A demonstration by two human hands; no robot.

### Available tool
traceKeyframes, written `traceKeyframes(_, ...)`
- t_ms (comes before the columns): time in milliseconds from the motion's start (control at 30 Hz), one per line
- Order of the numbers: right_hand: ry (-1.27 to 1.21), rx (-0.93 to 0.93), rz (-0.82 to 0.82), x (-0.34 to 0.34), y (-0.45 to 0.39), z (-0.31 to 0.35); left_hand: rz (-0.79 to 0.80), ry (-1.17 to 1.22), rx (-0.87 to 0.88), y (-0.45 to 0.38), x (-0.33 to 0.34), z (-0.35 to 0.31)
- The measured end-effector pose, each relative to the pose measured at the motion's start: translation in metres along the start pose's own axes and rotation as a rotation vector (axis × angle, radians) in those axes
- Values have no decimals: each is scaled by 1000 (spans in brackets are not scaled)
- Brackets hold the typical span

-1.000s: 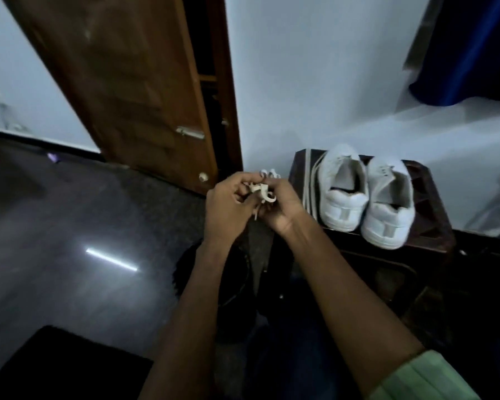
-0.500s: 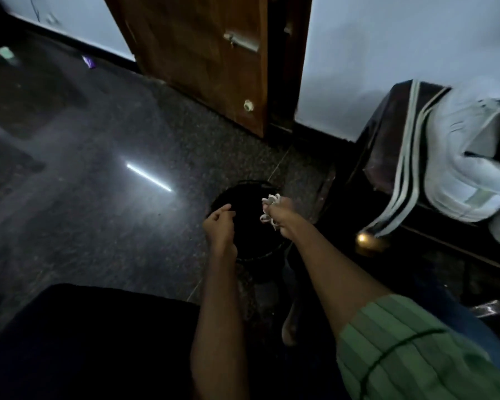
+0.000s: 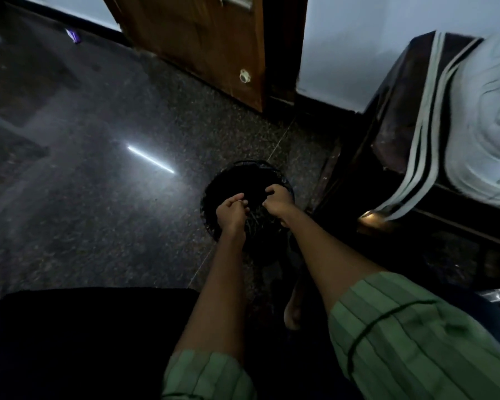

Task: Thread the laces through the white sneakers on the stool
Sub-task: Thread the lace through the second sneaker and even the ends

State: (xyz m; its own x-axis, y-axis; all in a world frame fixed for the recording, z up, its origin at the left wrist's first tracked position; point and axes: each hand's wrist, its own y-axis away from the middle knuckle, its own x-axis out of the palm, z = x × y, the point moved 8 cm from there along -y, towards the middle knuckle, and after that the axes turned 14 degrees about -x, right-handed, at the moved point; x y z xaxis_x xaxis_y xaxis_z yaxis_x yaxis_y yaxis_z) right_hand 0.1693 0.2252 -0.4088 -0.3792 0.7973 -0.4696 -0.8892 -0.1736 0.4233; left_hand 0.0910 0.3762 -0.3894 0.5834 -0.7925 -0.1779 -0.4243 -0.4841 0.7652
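Note:
My left hand [image 3: 232,212] and my right hand [image 3: 278,201] hover close together over a round black bin [image 3: 211,194] on the floor. Both have curled fingers. Nothing shows between the left fingertips. The right hand is a fist with its back to me, and the small white lace bundle is not visible in it. At the right edge a blurred white sneaker [image 3: 485,131] sits on the dark stool [image 3: 399,119]. Two flat white laces [image 3: 426,131] hang over the stool's near edge beside the shoe.
A wooden door [image 3: 202,39] stands at the back, with a white wall to its right. The floor [image 3: 104,180] is dark speckled stone with a bright light reflection. A black mat [image 3: 78,336] lies at the lower left. My bare foot [image 3: 293,310] rests below the bin.
My view has dropped from the stool to the floor and closed in on the bin. Both hands came down over it; the white bundle seen in the right hand earlier no longer shows.

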Motion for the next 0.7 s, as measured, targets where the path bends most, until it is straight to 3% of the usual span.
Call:
traceKeyframes(233, -38, -89, -79, -42, 38, 40, 104, -100, 91, 80, 23, -30)
traceKeyframes(433, -561, -154, -258, -128, 126, 125, 235, 44, 200, 179, 46, -97)
traceKeyframes(600, -614, -366, -392, -209, 195, 185, 380, 91, 409, 284, 79, -144)
traceKeyframes(700, -509, -427, -560, -265, 233, 192, 442, -21, 487, 326, 105, -156)
